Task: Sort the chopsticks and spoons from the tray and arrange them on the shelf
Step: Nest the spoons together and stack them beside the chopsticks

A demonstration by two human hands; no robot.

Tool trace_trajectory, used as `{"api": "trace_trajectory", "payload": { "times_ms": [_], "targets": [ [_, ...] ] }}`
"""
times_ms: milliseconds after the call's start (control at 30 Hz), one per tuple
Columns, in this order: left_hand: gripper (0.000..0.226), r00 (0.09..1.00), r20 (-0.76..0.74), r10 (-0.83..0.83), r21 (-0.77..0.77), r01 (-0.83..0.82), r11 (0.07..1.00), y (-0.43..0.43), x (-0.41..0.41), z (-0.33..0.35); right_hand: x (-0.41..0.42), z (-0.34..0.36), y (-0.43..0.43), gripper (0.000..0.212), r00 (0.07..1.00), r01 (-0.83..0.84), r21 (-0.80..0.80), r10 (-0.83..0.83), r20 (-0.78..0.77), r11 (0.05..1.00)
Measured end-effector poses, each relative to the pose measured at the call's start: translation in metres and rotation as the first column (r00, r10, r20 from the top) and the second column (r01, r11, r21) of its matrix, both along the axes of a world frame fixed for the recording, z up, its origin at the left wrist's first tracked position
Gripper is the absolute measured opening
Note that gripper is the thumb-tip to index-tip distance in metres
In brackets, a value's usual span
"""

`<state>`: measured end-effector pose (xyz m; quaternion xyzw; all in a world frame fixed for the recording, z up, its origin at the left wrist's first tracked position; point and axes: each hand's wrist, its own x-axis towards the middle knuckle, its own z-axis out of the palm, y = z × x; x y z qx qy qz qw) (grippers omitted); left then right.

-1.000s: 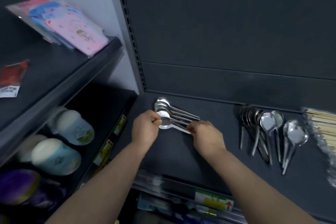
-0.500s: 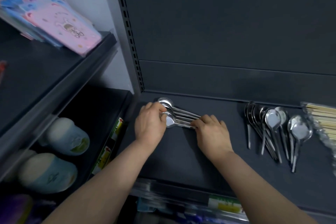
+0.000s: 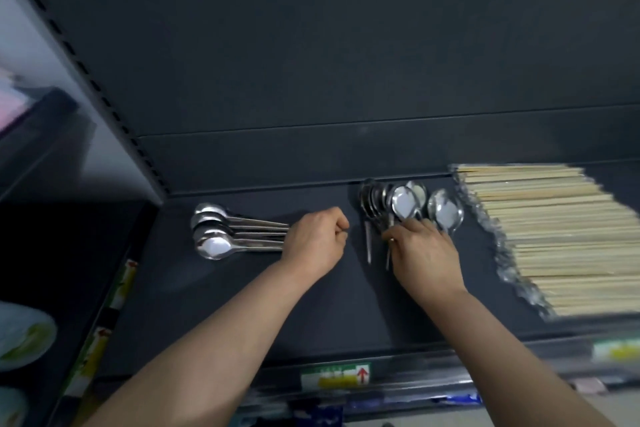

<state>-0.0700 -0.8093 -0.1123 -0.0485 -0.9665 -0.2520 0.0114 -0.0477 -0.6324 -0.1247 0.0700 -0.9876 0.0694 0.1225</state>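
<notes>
Both hands are off the stacked spoons [image 3: 221,236], which half a second ago they were squaring up together. That pile now lies alone on the shelf [image 3: 242,305], bowls pointing away from the left hand [image 3: 313,243], handle ends just touching its outer edge. The left hand is curled into a loose fist, and we see nothing in it. The right hand [image 3: 424,253] has crossed to the loose spoons [image 3: 405,204], its fingers [image 3: 398,232] bent down over their handles. The bowls fan out just beyond the fingertips. Whether it grips one handle or several, we cannot tell. The wrapped chopsticks [image 3: 554,236] lie on the far side of that hand, near it but apart. We read the first pile as finished and the second as the job now in hand: these spoons look due for gathering and lining up like the first. We judge that the overlapped handles could slide apart under a light pinch.
</notes>
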Motion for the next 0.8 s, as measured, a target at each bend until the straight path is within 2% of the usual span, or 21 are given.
{"api": "trace_trajectory", "payload": {
  "times_ms": [133,267,433,600,667,733,800],
  "targets": [
    [0.014,0.999,0.017,-0.050,0.001,0.050,0.999,0.045,-0.017,0.006,-0.001,-0.002,0.040,0.023,0.995,0.083,0.003,-0.083,0.048,0.997],
    [0.017,0.995,0.003,-0.100,-0.001,0.100,0.995,0.087,-0.032,0.006,-0.001,-0.005,0.071,0.022,0.989,0.135,-0.079,-0.129,0.068,0.988],
    [0.024,0.993,-0.007,-0.115,-0.001,0.115,0.993,0.130,-0.050,0.007,-0.007,-0.003,0.096,0.022,0.989,0.112,-0.163,-0.093,0.119,0.980],
    [0.036,0.990,-0.026,-0.137,-0.113,0.133,0.985,0.163,-0.060,0.009,-0.010,0.002,0.115,0.021,0.987,0.140,-0.232,-0.116,0.113,0.963],
    [0.043,0.990,0.016,-0.139,-0.178,0.139,0.974,0.172,-0.067,0.012,-0.012,0.004,0.120,0.023,0.985,0.139,-0.240,-0.110,0.131,0.961],
    [0.041,0.986,0.064,-0.151,-0.211,0.161,0.964,0.177,-0.072,0.013,-0.014,0.005,0.125,0.024,0.981,0.137,-0.240,-0.097,0.169,0.961],
    [0.032,0.983,0.049,-0.175,-0.221,0.181,0.958,0.179,-0.073,0.010,-0.016,0.004,0.128,0.024,0.978,0.135,-0.253,-0.089,0.186,0.958]
  ]
}}
